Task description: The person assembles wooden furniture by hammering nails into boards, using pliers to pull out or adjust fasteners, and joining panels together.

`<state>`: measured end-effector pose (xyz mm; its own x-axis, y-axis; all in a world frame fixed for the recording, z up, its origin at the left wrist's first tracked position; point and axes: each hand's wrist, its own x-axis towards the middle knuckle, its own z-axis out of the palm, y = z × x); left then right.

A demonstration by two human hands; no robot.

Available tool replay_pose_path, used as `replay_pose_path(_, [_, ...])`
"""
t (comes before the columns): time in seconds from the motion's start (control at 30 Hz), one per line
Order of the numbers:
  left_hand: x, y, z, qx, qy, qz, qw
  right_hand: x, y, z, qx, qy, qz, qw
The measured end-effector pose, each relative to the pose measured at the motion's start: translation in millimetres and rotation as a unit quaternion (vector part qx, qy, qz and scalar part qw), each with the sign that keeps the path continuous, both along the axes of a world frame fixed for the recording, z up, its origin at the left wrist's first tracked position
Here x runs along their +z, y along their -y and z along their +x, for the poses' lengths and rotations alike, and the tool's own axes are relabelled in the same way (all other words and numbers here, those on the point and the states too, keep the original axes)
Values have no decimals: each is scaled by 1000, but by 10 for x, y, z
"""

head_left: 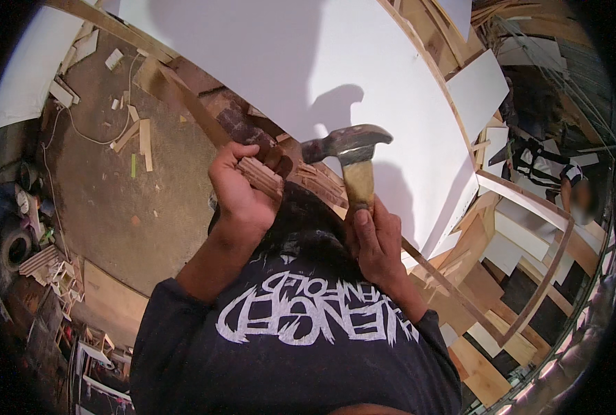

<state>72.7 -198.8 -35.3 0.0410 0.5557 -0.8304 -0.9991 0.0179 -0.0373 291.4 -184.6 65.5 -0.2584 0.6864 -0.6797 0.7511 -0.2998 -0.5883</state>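
We see a yellow-handled, dark-headed hammer, a striped brown wood piece, a white panel (greyed by shadow) and a white-lettered black shirt.

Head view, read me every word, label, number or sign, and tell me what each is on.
Black shirt: large white stylised lettering in two rows; wording not copied here.
Hammer: no lettering I can make out.
Co-worker's black-and-white top: any lettering is too small to read.

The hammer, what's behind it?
Behind the hammer in the right hand is a white panel with a shadow on it. Whatever sits directly behind the head and handle is covered.
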Motion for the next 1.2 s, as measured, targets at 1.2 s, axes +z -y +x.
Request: replay_pose_path(1.2, [172,33,36,20,-31,30,999,-40,28,-45,44,-18,108,993])
